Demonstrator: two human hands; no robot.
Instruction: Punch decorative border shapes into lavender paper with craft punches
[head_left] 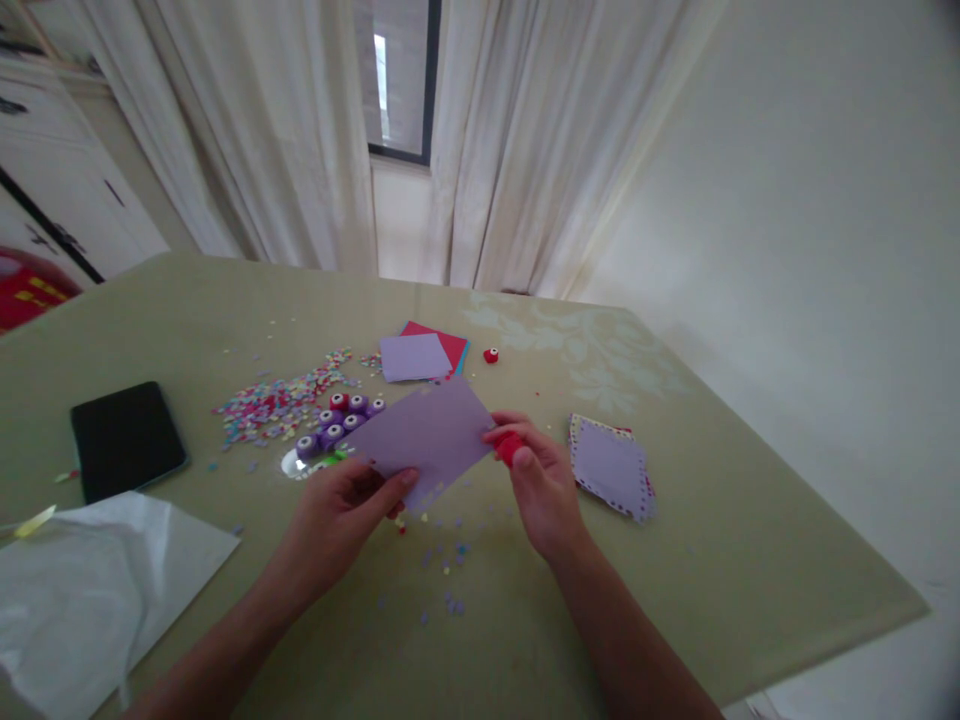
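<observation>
Above table [720, 560], purple sheet [439, 435], long axis slanting up rightward

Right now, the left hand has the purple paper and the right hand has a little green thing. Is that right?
Almost! The little thing in the right hand is red, not green, as the head view shows. The left hand does have the purple paper.

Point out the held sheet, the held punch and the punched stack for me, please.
Held sheet [435, 435]: head view, the middle of its purple face.
Held punch [509, 449]: head view, its red body.
Punched stack [609, 460]: head view, the middle of its top face.
</observation>
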